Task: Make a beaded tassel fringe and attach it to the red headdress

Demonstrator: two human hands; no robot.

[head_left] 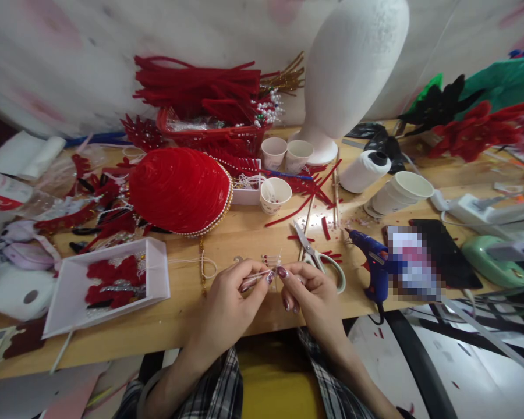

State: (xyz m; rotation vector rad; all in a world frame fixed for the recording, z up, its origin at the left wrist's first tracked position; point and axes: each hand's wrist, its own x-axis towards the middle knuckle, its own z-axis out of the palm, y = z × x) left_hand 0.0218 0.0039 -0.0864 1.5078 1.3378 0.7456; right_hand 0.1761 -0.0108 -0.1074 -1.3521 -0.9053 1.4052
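Close together above the table's front edge, both my hands are closed in a pinch. My left hand (240, 294) grips thin pale stems (257, 276) between thumb and forefinger. My right hand (312, 288) pinches at their tip, where something small and whitish (279, 260) shows; the fingers hide much of it. Just beyond lie a few small red-tipped sticks (268, 259). Scissors (314, 254) with pale handles rest right of my hands. A loose white thread (205, 265) curls to the left. The red, cap-like dome (179, 189) with a beaded rim stands farther left.
A white box (157, 273) with red pieces sits at left. A paper cup (275, 195), a white thread spool (365, 170) and a foam head (349, 70) stand behind. At right are a blue glue gun (373, 262) and a dark phone-like device (452, 256).
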